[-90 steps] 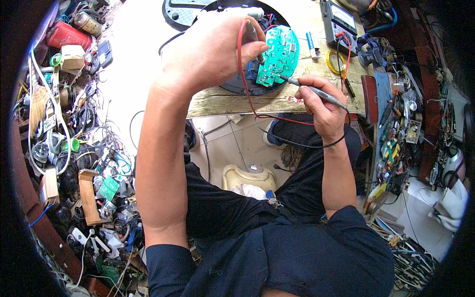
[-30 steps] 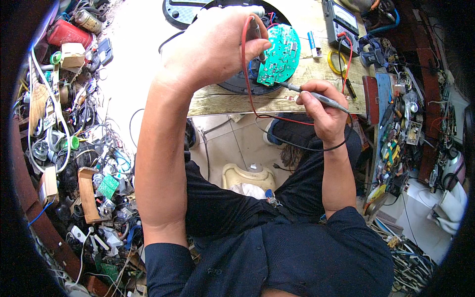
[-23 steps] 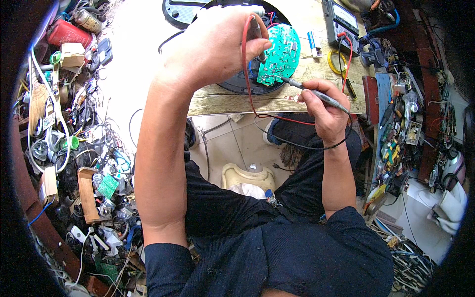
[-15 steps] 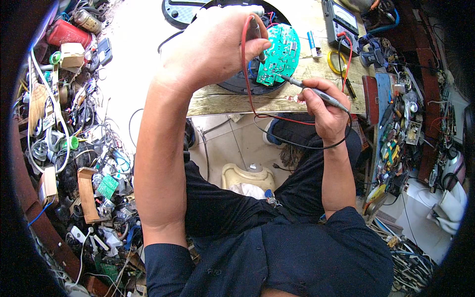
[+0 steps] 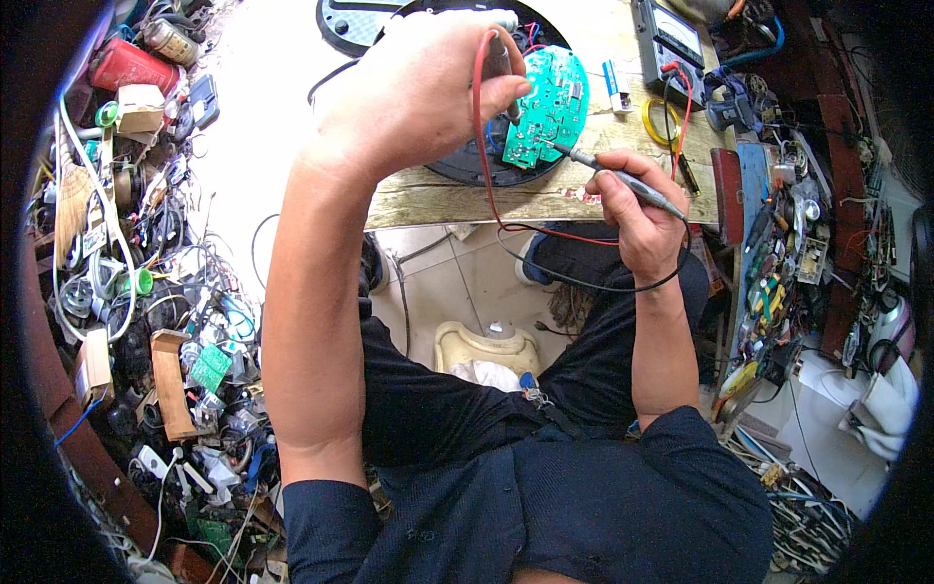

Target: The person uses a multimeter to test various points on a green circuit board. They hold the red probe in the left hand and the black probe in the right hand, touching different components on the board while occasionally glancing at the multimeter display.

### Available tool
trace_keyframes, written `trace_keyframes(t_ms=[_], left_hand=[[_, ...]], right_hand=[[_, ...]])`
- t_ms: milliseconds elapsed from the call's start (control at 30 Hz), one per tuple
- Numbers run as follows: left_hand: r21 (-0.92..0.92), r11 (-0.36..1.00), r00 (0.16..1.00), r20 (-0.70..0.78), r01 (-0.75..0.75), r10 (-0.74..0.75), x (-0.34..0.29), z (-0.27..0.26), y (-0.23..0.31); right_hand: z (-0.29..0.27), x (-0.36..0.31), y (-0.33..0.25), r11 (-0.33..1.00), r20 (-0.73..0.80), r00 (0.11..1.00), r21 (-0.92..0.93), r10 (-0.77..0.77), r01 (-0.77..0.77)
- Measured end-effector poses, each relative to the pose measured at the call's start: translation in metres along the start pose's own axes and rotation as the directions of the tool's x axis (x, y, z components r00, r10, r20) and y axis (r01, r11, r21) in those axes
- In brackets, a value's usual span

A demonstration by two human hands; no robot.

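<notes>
My right hand (image 5: 637,200) is closed round a grey test probe (image 5: 615,172) with a black lead. Its tip points at the lower part of a green circuit board (image 5: 552,102); I cannot tell whether it touches. My left hand (image 5: 438,88) grips a second probe (image 5: 499,60), dark with a red lead, its tip slanting down to the board's left edge. The board rests in a round black housing (image 5: 467,172), partly hidden by my left hand. Both leads hang in loops past the table edge. An analog multimeter (image 5: 671,49) stands at the far right of the table.
A small blue and white box (image 5: 616,88) and a yellow coil (image 5: 662,124) lie right of the board. A dark flat cover (image 5: 355,21) sits behind my left hand. Piles of cables and parts (image 5: 195,321) crowd the left side; more clutter (image 5: 778,263) fills the right.
Almost nothing differs. The board and the left probe have shifted very slightly, and both hands keep their grip on the probes.
</notes>
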State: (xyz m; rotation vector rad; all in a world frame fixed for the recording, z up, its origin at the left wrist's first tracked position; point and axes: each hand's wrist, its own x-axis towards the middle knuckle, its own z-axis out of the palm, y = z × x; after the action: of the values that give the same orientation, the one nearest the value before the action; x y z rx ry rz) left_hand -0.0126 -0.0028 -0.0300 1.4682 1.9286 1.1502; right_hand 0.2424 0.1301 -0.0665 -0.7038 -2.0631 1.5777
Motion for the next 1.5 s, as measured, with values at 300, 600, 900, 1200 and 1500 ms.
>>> trace_keyframes(t_ms=[300,600,900,1200,1500], left_hand=[[0.025,0.999,0.999,-0.012,-0.045,0.045,-0.0005,-0.0007,0.0003],[-0.024,0.999,0.999,0.011,0.033,-0.033,0.0009,-0.0005,0.0025],[-0.020,1.000,1.000,0.002,-0.016,0.016,0.0001,-0.0008,0.0015],[-0.027,0.999,0.999,0.022,0.026,-0.025,-0.0001,-0.0011,0.0027],[0.011,1.000,1.000,0.002,0.006,-0.006,-0.0002,0.0003,0.0034]], right_hand=[[0.0022,0.0005,0.0040,0.999,-0.033,0.999,0.016,-0.030,0.030],[0.0016,0.0007,0.0033,0.999,-0.023,0.999,0.020,-0.048,0.048],[0.0008,-0.0003,0.0041,0.998,-0.027,0.998,0.007,-0.056,0.056],[0.0008,-0.0017,0.0031,0.999,-0.035,0.998,0.008,-0.050,0.050],[0.0004,-0.0021,0.0011,0.999,-0.036,0.998,-0.014,-0.053,0.052]])
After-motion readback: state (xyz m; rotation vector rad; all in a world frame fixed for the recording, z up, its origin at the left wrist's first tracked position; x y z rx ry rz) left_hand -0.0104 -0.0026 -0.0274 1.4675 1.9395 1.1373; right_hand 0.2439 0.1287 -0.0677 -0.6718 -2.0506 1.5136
